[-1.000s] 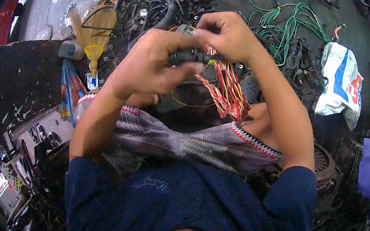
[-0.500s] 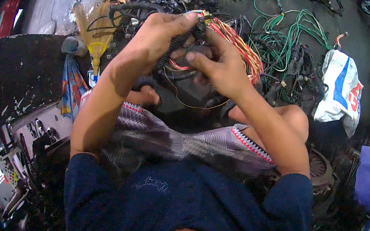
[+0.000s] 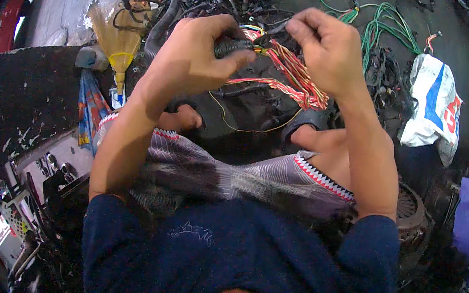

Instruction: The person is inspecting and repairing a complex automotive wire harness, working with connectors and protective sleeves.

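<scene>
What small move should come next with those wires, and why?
Probably wrap the dark strip around the red wires near the tube: the right hand pinches the dark strip, stretched out, while the left hand holds the tube.

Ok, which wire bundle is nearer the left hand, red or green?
The red-striped bundle, by the ribbed black tube in the left hand; the green bundle lies farther off, past the right hand.

Right hand [image 3: 334,50] has drawn away from the red-and-white wire bundle [image 3: 295,67], a dark strip [image 3: 274,30] now reaching its fingertips.
</scene>
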Tool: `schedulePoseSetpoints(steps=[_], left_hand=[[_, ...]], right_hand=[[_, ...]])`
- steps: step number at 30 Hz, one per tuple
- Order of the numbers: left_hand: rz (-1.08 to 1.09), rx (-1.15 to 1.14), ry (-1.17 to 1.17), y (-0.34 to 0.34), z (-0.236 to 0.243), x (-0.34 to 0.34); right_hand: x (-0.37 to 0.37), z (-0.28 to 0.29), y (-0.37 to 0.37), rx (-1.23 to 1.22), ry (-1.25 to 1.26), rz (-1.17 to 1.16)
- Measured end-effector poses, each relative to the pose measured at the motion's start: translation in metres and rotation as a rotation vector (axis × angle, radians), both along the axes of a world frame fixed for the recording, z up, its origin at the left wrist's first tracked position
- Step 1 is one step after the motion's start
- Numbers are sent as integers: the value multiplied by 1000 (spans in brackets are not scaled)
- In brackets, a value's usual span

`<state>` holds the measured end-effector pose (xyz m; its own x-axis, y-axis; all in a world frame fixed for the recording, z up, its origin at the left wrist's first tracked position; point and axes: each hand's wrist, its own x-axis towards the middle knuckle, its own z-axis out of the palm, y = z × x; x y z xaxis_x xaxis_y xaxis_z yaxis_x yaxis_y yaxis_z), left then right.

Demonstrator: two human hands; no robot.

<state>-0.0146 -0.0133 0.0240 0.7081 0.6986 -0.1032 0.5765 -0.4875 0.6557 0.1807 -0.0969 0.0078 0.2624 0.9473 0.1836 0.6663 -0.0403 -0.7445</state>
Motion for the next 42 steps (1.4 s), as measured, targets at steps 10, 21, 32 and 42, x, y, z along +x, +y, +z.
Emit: schedulePoseSetpoints(steps=[10, 21, 32, 42], left_hand=[[-320, -21, -439, -18, -5, 4], [152, -653, -402, -5, 0, -6], [298, -1162, -584, 5, -1, -2], [112, -350, -238, 8, -20, -3]], right_hand=[[-3, -40, 28, -261, 240, 262], [16, -54, 45, 20, 578, -10], [-67, -52, -11, 57, 868, 116], [-30, 4, -20, 12, 445, 56]])
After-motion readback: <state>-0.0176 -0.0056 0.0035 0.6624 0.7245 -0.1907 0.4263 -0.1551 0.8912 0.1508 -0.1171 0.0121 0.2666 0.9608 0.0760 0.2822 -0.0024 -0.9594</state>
